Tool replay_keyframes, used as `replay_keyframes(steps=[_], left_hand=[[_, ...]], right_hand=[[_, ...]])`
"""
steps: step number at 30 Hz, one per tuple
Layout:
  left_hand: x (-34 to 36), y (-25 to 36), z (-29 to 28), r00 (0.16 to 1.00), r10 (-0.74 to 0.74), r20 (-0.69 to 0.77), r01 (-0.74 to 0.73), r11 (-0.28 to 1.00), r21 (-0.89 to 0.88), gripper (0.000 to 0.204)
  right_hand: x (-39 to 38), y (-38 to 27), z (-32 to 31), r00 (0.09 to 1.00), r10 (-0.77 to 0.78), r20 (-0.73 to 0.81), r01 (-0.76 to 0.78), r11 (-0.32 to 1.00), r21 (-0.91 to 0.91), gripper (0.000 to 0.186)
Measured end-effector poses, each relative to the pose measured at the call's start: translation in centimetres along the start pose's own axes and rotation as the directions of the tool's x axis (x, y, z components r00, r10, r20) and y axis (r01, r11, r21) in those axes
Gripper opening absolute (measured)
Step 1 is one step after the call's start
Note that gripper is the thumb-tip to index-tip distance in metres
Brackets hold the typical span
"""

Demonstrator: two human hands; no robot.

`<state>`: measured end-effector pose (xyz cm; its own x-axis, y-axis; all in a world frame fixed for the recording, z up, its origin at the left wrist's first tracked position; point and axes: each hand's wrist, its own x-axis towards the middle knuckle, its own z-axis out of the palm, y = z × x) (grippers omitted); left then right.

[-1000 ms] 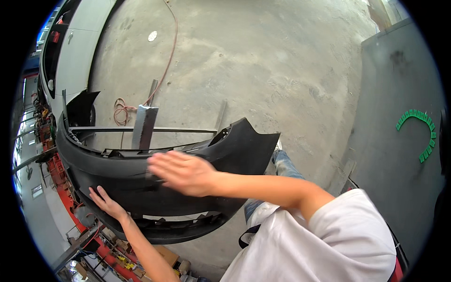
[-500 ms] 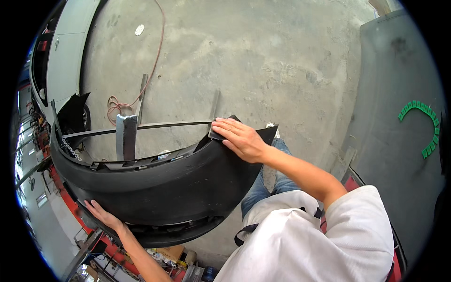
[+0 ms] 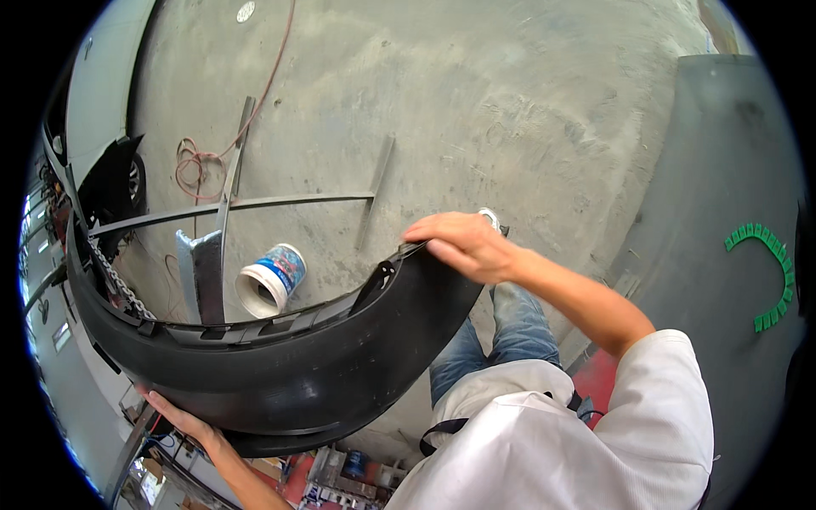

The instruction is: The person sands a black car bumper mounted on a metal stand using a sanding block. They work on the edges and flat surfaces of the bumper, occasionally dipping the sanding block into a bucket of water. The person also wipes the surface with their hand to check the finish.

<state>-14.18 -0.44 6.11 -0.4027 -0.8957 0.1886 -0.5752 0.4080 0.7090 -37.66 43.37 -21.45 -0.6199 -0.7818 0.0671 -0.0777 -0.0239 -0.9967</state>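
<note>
- Black bumper (image 3: 280, 374) sweeping across the lower left and centre!
- Right hand (image 3: 463, 244) clamping its end, mid-frame.
- Left hand (image 3: 183, 419) touching its lower edge, lower left; can't tell if it's gripping.
- Bucket (image 3: 285, 268) showing above, red hose (image 3: 266, 93) looping upper left.

Bucket (image 3: 286, 267) and red hose (image 3: 274, 78) on concrete
</note>
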Motion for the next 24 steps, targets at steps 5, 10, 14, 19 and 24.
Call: replay_keyframes(steps=[5, 10, 14, 19, 24], left_hand=[[-0.2, 0.3, 0.0, 0.999, -0.050, -0.004, 0.050, 0.997, -0.051, 0.066], [0.1, 0.2, -1.0, 1.000, 0.002, -0.023, 0.002, 0.989, 0.149, 0.067], [-0.2, 0.4, -0.5, 0.998, -0.047, -0.039, 0.051, 0.993, 0.103, 0.069], [-0.6, 0.9, 0.3, 0.998, -0.012, -0.065, 0.027, 0.971, 0.238, 0.069], [-1.2, 1.1, -0.6, 0.996, 0.087, 0.000, -0.075, 0.859, 0.506, 0.073]], right_hand=[[1.4, -1.3, -0.4, 0.995, -0.073, 0.062, 0.064, 0.990, 0.129, 0.028], [1.6, 1.4, -1.7, 0.972, -0.160, 0.174, 0.141, 0.983, 0.116, 0.033], [0.3, 2.4, -2.3, 0.969, -0.181, 0.165, 0.187, 0.982, -0.020, 0.036], [1.6, 1.0, -0.3, 0.949, -0.266, 0.172, 0.244, 0.960, 0.139, 0.036], [1.8, 1.8, -0.9, 0.934, -0.313, 0.173, 0.278, 0.940, 0.199, 0.034]])
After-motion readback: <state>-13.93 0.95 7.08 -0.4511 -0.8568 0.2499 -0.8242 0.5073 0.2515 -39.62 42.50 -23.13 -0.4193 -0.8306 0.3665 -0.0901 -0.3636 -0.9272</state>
